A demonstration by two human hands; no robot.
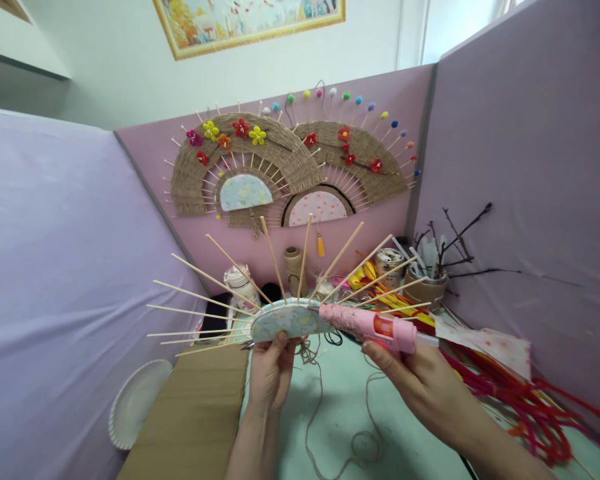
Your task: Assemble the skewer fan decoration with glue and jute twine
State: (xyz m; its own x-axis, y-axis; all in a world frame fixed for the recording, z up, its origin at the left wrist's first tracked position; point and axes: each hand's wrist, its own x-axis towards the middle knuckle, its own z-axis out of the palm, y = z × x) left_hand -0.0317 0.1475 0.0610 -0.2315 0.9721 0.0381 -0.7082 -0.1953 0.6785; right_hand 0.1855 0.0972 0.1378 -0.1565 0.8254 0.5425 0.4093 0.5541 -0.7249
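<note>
My left hand [271,373] pinches the lower edge of a half-round paper fan base [285,321] and holds it upright. Several thin wooden skewers [220,279] fan out from the base to the left, up and right. My right hand [420,383] grips a pink hot glue gun [375,327], whose nozzle touches the right end of the fan base. A loose length of jute twine [330,413] trails from under the base down over the pale green table [410,453].
Two finished twine-woven fans [260,160] with flowers hang on the pink back partition. Below them stand a twine spool [294,267], jars and a pot of twigs [427,283]. Red and yellow pipe cleaners [520,400] lie right; a cardboard sheet [195,420] and paper plate [135,403] lie left.
</note>
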